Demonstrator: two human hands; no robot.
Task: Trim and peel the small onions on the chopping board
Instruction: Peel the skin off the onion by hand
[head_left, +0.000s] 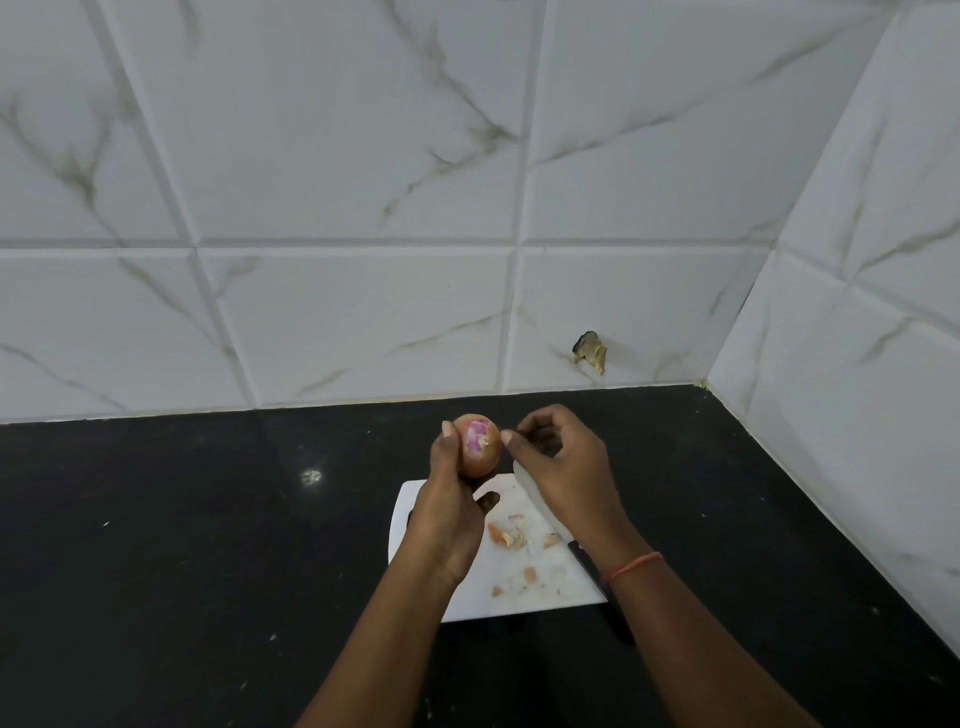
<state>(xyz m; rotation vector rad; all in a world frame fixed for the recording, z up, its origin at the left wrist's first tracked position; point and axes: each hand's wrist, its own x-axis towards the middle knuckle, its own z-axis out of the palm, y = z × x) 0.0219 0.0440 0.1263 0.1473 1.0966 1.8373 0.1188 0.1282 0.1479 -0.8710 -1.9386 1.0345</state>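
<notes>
A kitchen: tiled wall (363, 182); black counter (156, 519) (chopping board (519, 592) on it).

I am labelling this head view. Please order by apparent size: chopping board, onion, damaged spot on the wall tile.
1. Chopping board, partly hidden by hands
2. Onion, held nearer the camera
3. Damaged spot, clearly smallest

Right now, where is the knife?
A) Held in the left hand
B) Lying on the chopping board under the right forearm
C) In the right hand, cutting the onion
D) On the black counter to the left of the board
B: the knife lies on the white chopping board, partly hidden by the right hand, which picks at the onion held in the left hand.
</notes>
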